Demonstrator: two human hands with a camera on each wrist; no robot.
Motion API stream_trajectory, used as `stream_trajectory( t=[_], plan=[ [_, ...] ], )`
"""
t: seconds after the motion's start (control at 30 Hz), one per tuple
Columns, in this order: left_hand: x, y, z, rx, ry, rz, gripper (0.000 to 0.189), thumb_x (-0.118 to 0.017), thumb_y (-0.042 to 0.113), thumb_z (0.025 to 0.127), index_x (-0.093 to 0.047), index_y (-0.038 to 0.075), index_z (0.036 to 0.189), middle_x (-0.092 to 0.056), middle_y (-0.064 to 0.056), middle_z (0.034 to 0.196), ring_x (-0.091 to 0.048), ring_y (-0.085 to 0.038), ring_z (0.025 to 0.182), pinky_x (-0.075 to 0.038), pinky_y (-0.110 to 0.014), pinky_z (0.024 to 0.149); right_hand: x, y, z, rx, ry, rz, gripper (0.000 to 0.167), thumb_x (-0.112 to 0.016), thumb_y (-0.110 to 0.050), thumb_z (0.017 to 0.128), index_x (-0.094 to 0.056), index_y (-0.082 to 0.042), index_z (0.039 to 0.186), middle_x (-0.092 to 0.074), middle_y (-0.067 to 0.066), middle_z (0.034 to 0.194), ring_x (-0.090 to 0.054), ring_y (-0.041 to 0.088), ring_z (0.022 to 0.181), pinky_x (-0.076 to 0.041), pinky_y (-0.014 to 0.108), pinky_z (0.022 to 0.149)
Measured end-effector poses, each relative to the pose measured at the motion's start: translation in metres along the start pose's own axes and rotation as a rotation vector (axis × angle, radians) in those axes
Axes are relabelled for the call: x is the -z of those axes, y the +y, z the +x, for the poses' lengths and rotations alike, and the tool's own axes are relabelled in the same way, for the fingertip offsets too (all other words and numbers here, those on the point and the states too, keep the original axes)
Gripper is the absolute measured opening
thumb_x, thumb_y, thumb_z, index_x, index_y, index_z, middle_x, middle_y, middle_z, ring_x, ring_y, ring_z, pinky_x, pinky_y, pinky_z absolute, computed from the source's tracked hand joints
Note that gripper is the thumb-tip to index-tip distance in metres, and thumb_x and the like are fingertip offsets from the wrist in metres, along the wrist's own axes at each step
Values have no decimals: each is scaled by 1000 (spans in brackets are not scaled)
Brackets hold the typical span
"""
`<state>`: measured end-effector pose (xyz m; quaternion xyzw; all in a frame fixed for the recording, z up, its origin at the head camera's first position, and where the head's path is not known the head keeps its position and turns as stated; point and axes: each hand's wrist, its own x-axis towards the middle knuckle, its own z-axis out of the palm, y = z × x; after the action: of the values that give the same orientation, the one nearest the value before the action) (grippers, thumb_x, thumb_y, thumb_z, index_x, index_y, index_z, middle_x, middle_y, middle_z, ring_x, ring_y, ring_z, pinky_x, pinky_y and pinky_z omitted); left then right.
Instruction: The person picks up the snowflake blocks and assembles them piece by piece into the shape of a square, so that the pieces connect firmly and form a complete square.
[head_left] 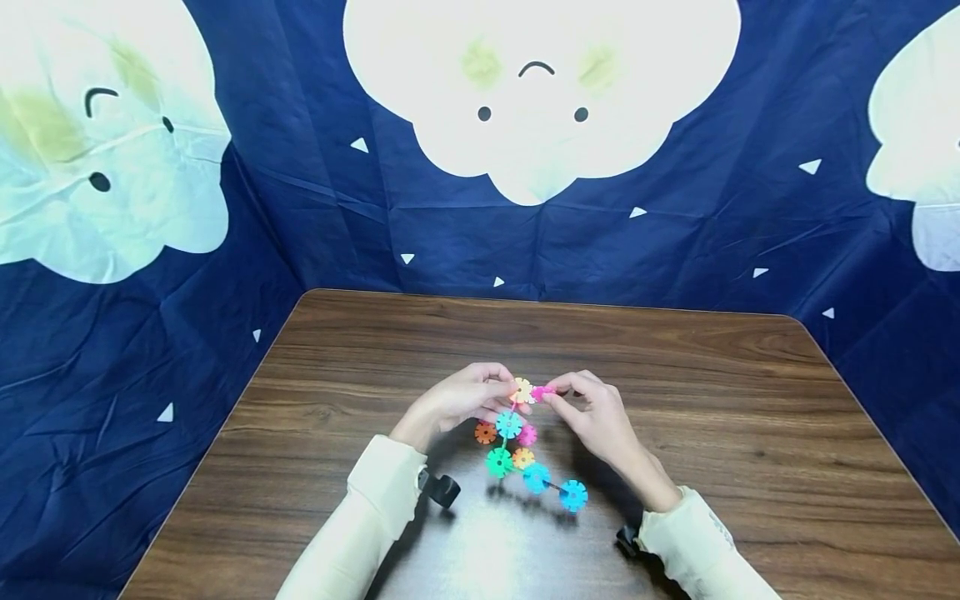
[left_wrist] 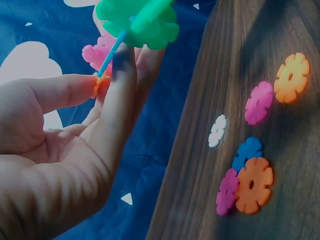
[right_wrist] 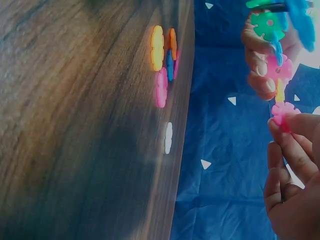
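Observation:
In the head view a chain of interlocking flower-shaped plastic discs hangs between the hands over the table. My left hand [head_left: 474,395] pinches the chain near its top, at a yellow-orange disc [head_left: 522,390]. With thumb and forefinger my right hand [head_left: 600,417] pinches a pink disc [right_wrist: 285,112], which meets the edge of that yellow-orange disc. Below them run a blue disc [head_left: 508,425], a green disc [head_left: 499,462] and further blue discs trailing right [head_left: 573,495]. In the left wrist view a green disc [left_wrist: 137,25] partly covers the left fingertips.
Loose discs lie on the wooden table [head_left: 675,358]: a yellow-orange one [left_wrist: 291,78], a pink one [left_wrist: 259,103], a small white one [left_wrist: 217,131], and an orange one [left_wrist: 254,185] overlapping a blue one [left_wrist: 247,152] beside another pink one [left_wrist: 227,192]. A blue cloth [head_left: 465,242] hangs behind the table.

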<state>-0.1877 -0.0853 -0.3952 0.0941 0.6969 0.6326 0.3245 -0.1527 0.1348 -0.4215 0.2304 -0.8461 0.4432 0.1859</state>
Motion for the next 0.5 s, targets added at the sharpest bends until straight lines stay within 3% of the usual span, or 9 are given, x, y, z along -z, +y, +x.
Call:
stream_trajectory(
  t=[0.27, 0.5],
  plan=[
    [-2, -1, 0, -13, -64, -119, 12, -49, 16, 99, -53, 8, 92, -72, -18, 102, -71, -22, 89, -57, -27, 68, 0, 0, 2, 75, 2, -24, 7, -74, -13, 84, -71, -19, 85, -67, -8, 84, -61, 11, 79, -50, 32, 56],
    [-7, 2, -1, 23, 16, -98, 11, -51, 11, 97, -52, 9, 87, -65, -1, 81, -64, -11, 69, -54, -22, 62, 0, 1, 2, 158, -19, -61, 7, -75, -11, 82, -71, -16, 82, -67, -7, 81, -61, 10, 78, -51, 30, 61]
  ],
)
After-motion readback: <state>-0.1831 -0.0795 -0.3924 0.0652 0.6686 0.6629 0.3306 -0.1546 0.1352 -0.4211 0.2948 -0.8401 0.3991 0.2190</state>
